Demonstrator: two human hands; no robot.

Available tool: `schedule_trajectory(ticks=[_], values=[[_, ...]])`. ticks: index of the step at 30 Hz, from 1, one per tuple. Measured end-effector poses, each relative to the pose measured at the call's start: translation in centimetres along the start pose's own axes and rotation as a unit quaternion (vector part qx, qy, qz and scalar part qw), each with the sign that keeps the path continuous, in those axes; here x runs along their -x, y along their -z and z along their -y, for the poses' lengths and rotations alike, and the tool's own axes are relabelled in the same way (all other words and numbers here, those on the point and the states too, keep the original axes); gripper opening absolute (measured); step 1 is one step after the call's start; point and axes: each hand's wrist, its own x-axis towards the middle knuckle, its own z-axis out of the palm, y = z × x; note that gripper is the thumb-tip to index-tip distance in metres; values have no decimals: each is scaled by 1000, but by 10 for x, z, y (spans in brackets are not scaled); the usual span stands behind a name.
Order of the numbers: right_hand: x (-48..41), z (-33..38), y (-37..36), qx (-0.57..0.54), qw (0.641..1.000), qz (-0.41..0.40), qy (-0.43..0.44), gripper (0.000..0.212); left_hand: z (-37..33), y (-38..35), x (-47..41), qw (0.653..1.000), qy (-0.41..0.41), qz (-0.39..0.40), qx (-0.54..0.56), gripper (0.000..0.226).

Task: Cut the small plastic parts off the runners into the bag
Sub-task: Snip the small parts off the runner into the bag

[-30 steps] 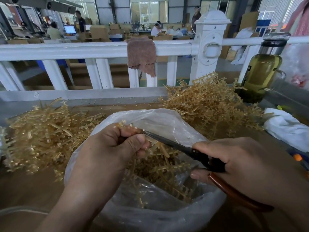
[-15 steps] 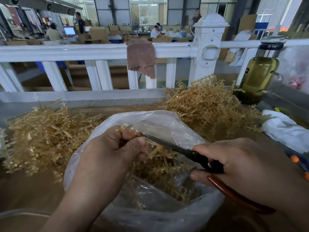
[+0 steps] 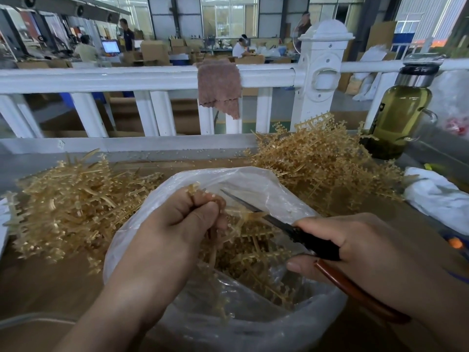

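I judge the next snip to turn on how the scissors (image 3: pixel 274 221) meet the runner (image 3: pixel 194 189). The runner sits just left of the blade tip, pinched in my left hand (image 3: pixel 182 224), whose fingers and thumb are curled tight round its stem. One knobbly end pokes up past the knuckles toward the far side and the rest hangs down into the bag (image 3: pixel 253 177), so its long axis runs far to near and steeply downward, while a blurred side branch reaches right across the blade. My right hand (image 3: pixel 368 255) is wrapped round the scissor handles at the near right. The blades point far and left, straight at the left fingertips, and their long axis crosses the runner at an angle; I cannot tell whether they are parted or closed. The right hand is nearer the cut, and the left only has to feed the stem. All this hangs over the open mouth of the bag, which lies on the desk (image 3: pixel 38 283) between a heap of runners (image 3: pixel 71 199) on the left and a second heap (image 3: pixel 324 168) at the far right, so cut pieces should drop inside
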Motion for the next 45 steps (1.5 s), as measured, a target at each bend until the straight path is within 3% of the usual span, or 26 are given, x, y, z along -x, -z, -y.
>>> schedule_trajectory(ticks=[2,7,16,19,23,38,45], values=[[1,-1,0,-43,999,-11,-3,55,1,0,-2,998,-3,26,53,13],[2,1,0,-91,996,-6,8,66,3,2,-5,984,-1,-9,176,27],[3,9,-1,-79,997,9,6,52,-2,1,-4,984,-20,15,176,8],[3,11,0,-73,997,10,-1,46,-3,0,-4,981,-22,3,193,18],[5,11,1,-53,999,1,-8,56,-3,-2,-3,981,-13,-2,195,20],[4,9,-2,12,999,-34,10,42,-2,-5,-2,984,-20,-7,178,28],[3,7,-3,27,999,-38,16,42,-1,-7,-1,987,-27,-20,156,12]])
